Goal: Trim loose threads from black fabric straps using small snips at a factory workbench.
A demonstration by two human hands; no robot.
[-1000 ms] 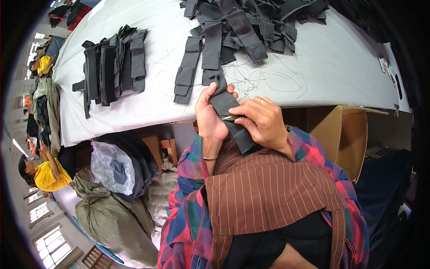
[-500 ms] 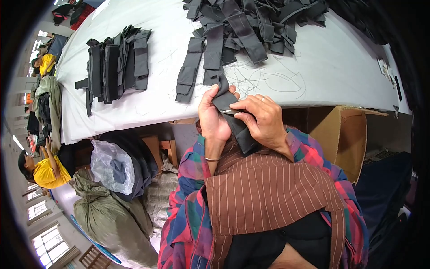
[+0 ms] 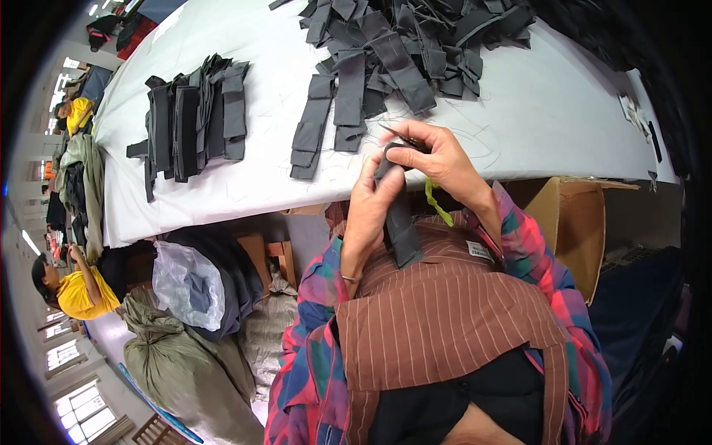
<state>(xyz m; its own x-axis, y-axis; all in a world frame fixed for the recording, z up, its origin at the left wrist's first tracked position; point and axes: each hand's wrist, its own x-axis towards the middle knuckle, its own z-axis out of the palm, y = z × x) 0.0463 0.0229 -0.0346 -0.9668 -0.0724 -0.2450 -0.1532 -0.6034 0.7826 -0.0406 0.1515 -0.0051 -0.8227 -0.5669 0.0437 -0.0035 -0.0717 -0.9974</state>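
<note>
A dark grey fabric strip (image 3: 403, 226) hangs between my hands in front of the striped brown apron, its upper end folded over. My left hand (image 3: 368, 204) is closed on it, thumb on the near side. My right hand (image 3: 443, 156) has its fingers wrapped round small dark pointed snips (image 3: 400, 136), while its thumb and fingers also meet the strip's folded top. The tips of the snips point up and left. A yellow-green ribbon (image 3: 437, 202) dangles below the right hand. Just beyond my hands, similar grey strips (image 3: 311, 126) lie on the white-covered table (image 3: 267, 174).
A heap of grey strips (image 3: 400, 59) covers the table's far middle; a neater stack (image 3: 196, 119) lies left. Loose threads are scattered nearby. A cardboard box (image 3: 578, 237) stands right, below the edge. Sacks (image 3: 185, 371) sit lower left. People in yellow are farther left.
My right hand has moved up to the strip's top, and dark snips and the yellow-green ribbon now show. The strip's upper end has come down and folded over; my left hand has shifted its grip.
</note>
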